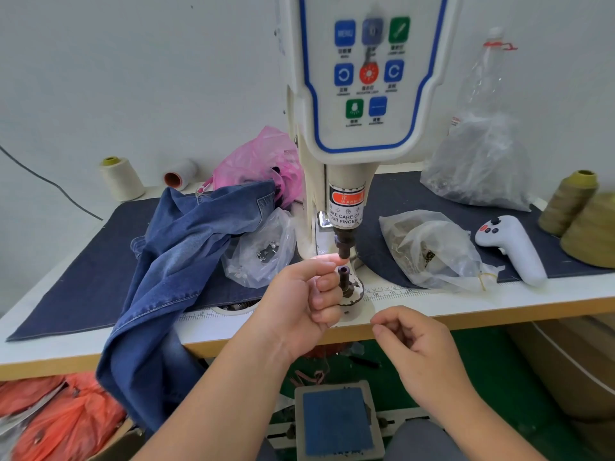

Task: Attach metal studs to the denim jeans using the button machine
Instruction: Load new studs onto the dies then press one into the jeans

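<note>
Right hand (419,347) loosely curled, left grip (306,294) curled beside lower die (344,277), jeans (186,261) left

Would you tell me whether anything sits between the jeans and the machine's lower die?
Yes: the left hand is at the lower die, fingertip under the upper punch, and a clear bag lies between the jeans and the die.

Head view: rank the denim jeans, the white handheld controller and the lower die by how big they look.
1. denim jeans, by far the largest.
2. white handheld controller.
3. lower die, smallest, though it sits nearer the camera than the controller.
</note>
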A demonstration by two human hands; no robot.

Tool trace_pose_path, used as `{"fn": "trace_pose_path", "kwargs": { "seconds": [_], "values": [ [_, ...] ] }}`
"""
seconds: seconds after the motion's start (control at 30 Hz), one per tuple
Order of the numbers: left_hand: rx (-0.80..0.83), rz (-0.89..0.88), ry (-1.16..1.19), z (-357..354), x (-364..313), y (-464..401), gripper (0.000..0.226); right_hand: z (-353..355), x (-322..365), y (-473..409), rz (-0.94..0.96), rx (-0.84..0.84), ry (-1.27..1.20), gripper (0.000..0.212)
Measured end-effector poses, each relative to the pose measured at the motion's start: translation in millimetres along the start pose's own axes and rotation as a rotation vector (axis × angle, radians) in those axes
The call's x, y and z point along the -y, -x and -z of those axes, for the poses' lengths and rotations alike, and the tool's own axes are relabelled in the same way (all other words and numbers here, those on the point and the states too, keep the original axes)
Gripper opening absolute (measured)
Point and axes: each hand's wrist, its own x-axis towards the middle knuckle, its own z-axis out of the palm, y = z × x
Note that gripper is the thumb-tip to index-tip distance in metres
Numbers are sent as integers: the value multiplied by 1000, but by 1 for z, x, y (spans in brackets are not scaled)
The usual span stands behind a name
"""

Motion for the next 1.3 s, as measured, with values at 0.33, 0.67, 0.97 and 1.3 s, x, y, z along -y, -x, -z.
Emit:
{"fn": "trace_pose_path", "kwargs": {
  "seconds": [0.33, 0.67, 0.97, 1.3],
  "values": [
    [61, 4, 46, 4, 5, 0, 29, 1, 0, 5, 0, 8, 0, 26],
    [70, 39, -18, 12, 4, 5, 47, 1, -1, 7, -23, 10, 5, 26],
    [93, 40, 62, 14, 8, 7, 55, 0, 3, 11, -5, 14, -4, 26],
    [59, 44, 62, 10, 8, 10, 54, 0, 4, 15, 0, 25, 8, 37]
  ]
}}
